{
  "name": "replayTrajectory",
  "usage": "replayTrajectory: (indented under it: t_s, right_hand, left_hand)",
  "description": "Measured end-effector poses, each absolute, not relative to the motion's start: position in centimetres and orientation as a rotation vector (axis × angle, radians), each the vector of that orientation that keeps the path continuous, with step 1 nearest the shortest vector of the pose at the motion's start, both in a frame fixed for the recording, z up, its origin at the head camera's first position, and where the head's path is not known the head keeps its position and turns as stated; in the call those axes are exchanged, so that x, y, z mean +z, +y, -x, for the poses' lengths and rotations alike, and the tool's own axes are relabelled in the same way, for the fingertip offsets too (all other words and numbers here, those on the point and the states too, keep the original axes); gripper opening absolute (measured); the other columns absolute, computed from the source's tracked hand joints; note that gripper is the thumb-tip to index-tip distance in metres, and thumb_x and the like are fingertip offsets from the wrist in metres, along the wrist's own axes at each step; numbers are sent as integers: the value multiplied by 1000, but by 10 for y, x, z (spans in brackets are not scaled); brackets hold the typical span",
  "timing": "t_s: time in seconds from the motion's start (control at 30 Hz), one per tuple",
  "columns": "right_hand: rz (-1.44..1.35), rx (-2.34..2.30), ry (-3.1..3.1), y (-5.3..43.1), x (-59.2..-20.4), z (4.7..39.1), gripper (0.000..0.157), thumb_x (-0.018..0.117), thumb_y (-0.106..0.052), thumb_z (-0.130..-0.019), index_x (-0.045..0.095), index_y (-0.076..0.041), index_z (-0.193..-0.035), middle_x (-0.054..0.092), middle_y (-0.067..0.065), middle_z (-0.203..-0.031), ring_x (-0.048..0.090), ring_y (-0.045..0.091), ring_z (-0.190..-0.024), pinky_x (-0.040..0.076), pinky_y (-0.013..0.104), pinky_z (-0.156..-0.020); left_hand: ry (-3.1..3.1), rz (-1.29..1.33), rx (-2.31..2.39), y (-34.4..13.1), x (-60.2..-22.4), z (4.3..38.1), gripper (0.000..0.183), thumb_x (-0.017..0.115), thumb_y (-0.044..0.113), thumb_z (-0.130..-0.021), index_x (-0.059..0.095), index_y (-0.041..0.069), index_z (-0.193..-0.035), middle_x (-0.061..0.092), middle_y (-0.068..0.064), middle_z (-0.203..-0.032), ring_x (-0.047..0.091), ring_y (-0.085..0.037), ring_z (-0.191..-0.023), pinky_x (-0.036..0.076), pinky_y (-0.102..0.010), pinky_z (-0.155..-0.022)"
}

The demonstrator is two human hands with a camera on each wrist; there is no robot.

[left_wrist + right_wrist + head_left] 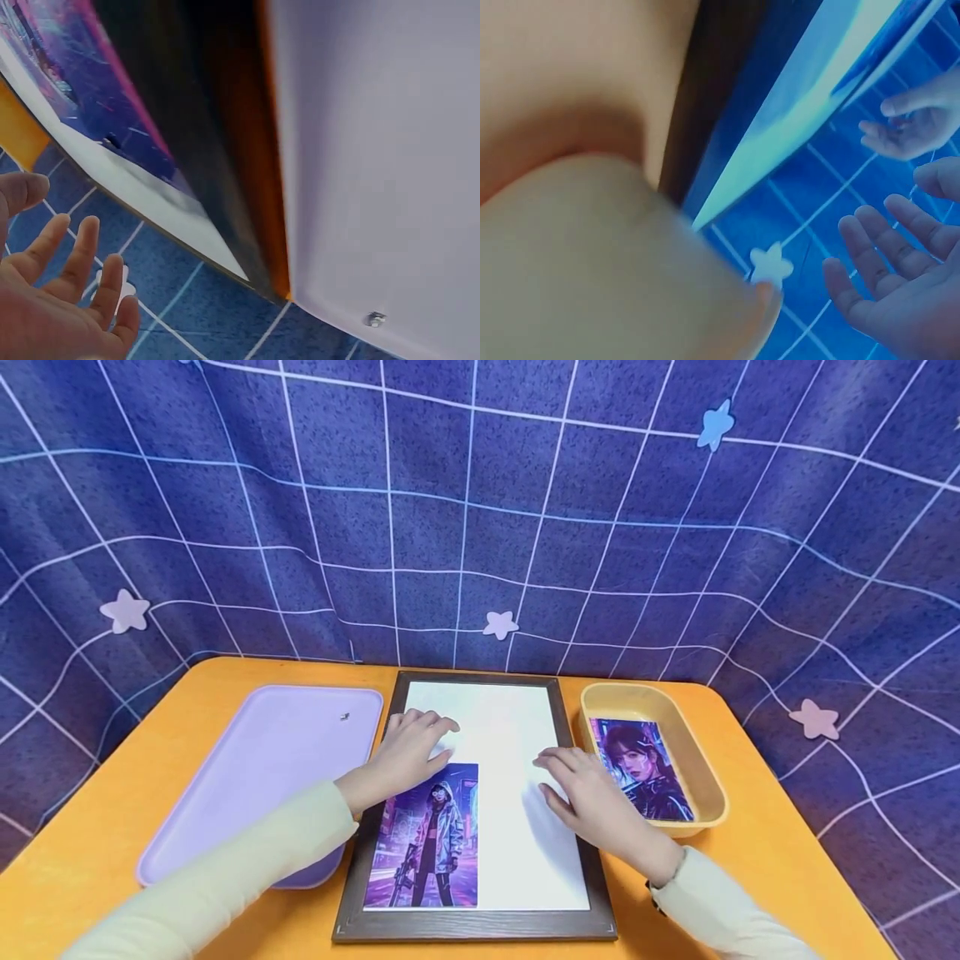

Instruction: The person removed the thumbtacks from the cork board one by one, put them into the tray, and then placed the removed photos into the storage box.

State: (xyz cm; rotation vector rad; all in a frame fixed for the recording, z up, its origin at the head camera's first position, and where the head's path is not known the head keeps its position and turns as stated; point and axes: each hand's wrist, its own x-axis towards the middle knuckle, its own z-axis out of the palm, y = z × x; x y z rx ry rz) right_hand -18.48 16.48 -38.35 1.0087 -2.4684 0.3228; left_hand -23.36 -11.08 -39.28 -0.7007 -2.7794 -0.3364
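Observation:
A dark picture frame [474, 928] with a white backing [517, 860] lies in front of me. In its lower left corner rests a purple printed picture [427, 843] of a figure in a silver hooded jacket. My left hand [408, 752] is over the frame's left side, at the top edge of that picture, fingers spread and holding nothing. Over the right part of the white backing is my right hand [588, 793], fingers relaxed, also without anything in it. Both palms show bare in the wrist views, the left hand [71, 289] and the right hand [907, 277].
Left of the frame lies a lilac tray [277, 760] with a small metallic piece [344, 716] near its far right corner. A yellow bin [693, 760] on the right holds another purple picture [641, 768]. Behind the orange table [60, 877] hangs a blue grid-patterned curtain [420, 527] with stars.

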Motion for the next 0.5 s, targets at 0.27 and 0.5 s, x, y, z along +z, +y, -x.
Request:
replayTrajectory:
  t_s: [0.27, 0.5]
  right_hand:
    - [-1099, 315, -2525, 142, -390, 179, 28, 63, -23, -85, 59, -13, -111, 61, 2, -112, 55, 16, -103, 43, 36, -89]
    - [-1179, 250, -2516, 127, -399, 180, 30, 60, -29, -87, 58, -14, -112, 60, -1, -112, 54, 14, -102, 44, 33, -89]
  left_hand:
    - [-2795, 706, -331, -124, -400, 229, 33, 68, 25, -79, 60, 19, -111, 62, -2, -101, 50, -27, -99, 33, -42, -81]
    - [-2828, 733, -330, -131, -407, 226, 30, 70, 22, -78, 61, 19, -107, 63, -1, -98, 49, -25, -95, 33, -43, -81]
